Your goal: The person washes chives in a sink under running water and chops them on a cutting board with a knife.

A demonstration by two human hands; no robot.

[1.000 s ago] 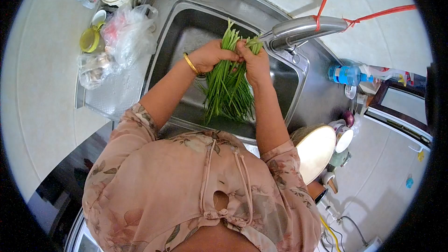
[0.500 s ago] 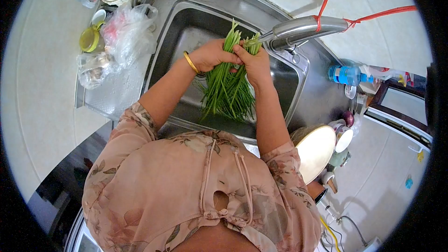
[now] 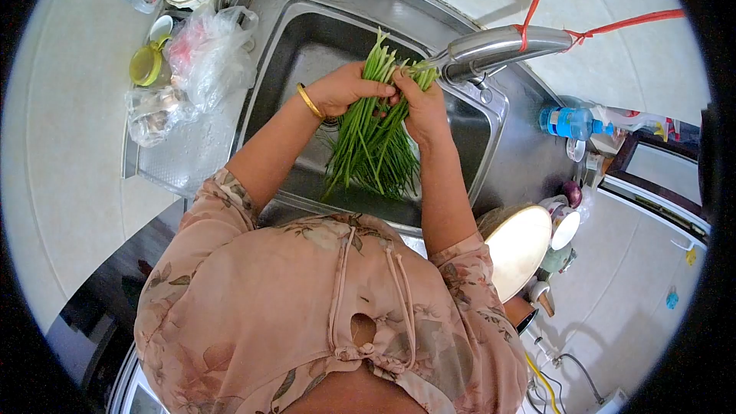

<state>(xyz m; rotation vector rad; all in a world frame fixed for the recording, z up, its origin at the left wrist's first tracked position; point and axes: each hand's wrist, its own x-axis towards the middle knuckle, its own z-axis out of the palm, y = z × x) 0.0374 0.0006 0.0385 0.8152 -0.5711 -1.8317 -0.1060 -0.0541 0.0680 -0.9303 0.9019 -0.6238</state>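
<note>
A bunch of garlic chives (image 3: 368,149) is held over the sink, pale stem ends up and green leaves fanning down toward me. My left hand (image 3: 346,90), below a gold bangle (image 3: 310,101), is closed round the left part of the stems. Around the right part of the same bunch, my right hand (image 3: 418,100) is closed, its thumb over the stems close to my left fingers. The metal faucet (image 3: 491,47) points its tip at the right-hand stem ends, where what looks like clear water runs. Some fingers are hidden behind the chives.
The steel sink basin (image 3: 295,54) surrounds the hands. Plastic bags (image 3: 215,57) and a yellow-green jar (image 3: 147,66) stand on the left drainboard. Red cords (image 3: 625,23) tie up the faucet. On the right are a blue-labelled bottle (image 3: 567,123) and a round pale board (image 3: 521,249).
The stem ends have spread wider apart, and the right-hand stems now lean further right under the faucet. My left hand has shifted slightly left; both hands keep their hold.
</note>
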